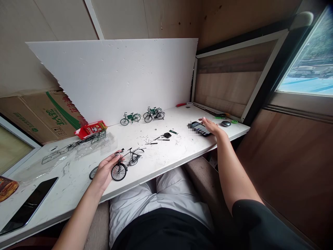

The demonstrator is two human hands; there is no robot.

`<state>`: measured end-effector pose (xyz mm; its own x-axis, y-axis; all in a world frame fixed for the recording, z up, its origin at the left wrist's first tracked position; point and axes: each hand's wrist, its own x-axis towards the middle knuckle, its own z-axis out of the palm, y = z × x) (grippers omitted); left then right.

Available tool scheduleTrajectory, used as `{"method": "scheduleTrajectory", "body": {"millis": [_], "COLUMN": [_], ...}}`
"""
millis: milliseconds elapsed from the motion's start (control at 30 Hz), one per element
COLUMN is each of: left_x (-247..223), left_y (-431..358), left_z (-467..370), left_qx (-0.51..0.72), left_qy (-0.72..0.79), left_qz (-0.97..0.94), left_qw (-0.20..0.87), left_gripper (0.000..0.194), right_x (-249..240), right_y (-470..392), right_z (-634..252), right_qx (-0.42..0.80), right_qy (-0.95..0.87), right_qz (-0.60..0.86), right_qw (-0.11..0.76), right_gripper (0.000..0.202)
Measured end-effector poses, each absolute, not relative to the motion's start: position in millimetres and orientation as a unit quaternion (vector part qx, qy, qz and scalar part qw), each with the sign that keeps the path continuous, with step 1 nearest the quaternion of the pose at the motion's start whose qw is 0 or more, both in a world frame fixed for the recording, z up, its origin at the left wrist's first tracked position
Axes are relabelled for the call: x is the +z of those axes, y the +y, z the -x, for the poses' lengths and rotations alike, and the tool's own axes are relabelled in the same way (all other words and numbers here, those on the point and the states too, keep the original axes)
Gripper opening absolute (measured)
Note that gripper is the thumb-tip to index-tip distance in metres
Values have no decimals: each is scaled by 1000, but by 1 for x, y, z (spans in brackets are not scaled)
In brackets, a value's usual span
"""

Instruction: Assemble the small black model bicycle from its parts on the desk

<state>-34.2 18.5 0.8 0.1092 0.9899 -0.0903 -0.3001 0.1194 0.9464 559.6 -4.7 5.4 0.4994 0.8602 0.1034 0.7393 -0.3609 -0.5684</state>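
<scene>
A small black model bicycle (132,156) is held by its front end in my left hand (105,170), whose fingers close around the handlebar area. Its front wheel (119,172) is fitted; no wheel shows at its rear fork. A loose black wheel (93,172) lies on the table, partly hidden behind that hand. My right hand (211,125) is over the right end of a smartphone (199,128) with a lit screen, fingers stretched out. Whether a fingertip touches the screen I cannot tell. Small dark parts and thin tools (163,139) lie between the two hands.
Green model bicycles (130,118) stand along a white foam board (125,76). At left are a red packet (91,129), black part frames (90,139), clear plastic bags (78,151) and a dark phone (30,205). A computer mouse (226,123) sits near the right edge.
</scene>
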Motion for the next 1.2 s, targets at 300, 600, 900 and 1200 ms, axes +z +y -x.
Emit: {"method": "scheduleTrajectory", "body": {"millis": [300,600,900,1200], "left_x": [3,2,4,4], "left_y": [16,17,16,16], "left_z": [32,33,32,32], "left_qx": [525,520,517,520], "left_qy": [422,427,422,426], "left_qz": [-401,-409,-416,-415], "left_qw": [621,617,617,614], "left_gripper": [45,48,54,50], "right_x": [7,12,12,14], "right_y": [-6,2,4,11], "right_z": [-557,-549,-544,-519], "right_qx": [91,88,75,32], "right_qy": [-475,-448,-455,-446], "right_qz": [823,854,862,876], "right_qw": [297,248,211,178], "right_gripper": [70,52,46,75]}}
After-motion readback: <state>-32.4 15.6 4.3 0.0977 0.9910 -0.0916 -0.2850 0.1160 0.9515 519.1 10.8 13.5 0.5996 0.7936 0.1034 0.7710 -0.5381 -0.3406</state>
